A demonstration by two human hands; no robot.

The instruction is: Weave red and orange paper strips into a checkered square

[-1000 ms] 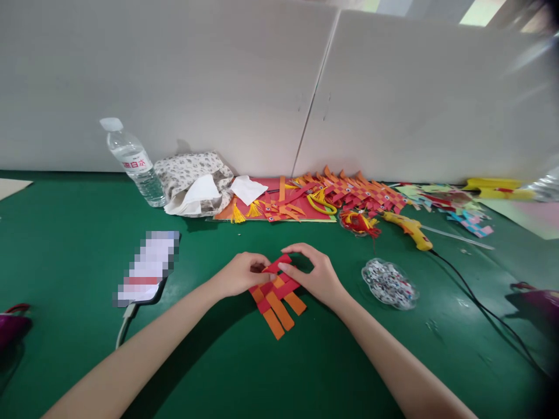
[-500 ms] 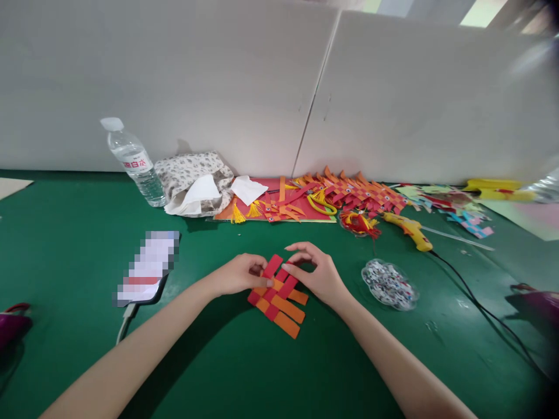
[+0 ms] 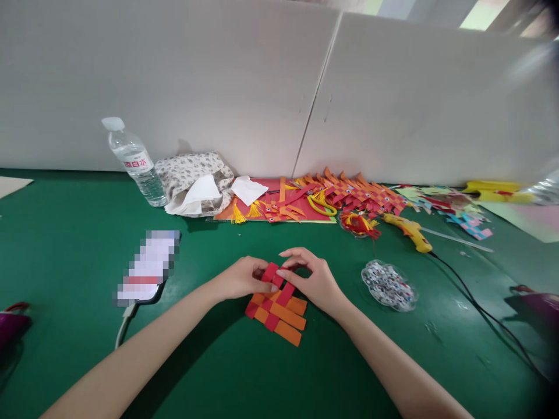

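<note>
Pinching a checkered weave [image 3: 273,311] of flat red, orange strips [image 3: 289,334]

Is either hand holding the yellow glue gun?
No, the left hand and right hand hold the woven paper, while the glue gun lies on the green table.

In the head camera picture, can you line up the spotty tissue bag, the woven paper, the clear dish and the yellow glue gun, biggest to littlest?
1. Spotty tissue bag
2. Woven paper and clear dish: too close to rank, as the paper is partly covered
3. Yellow glue gun
</note>
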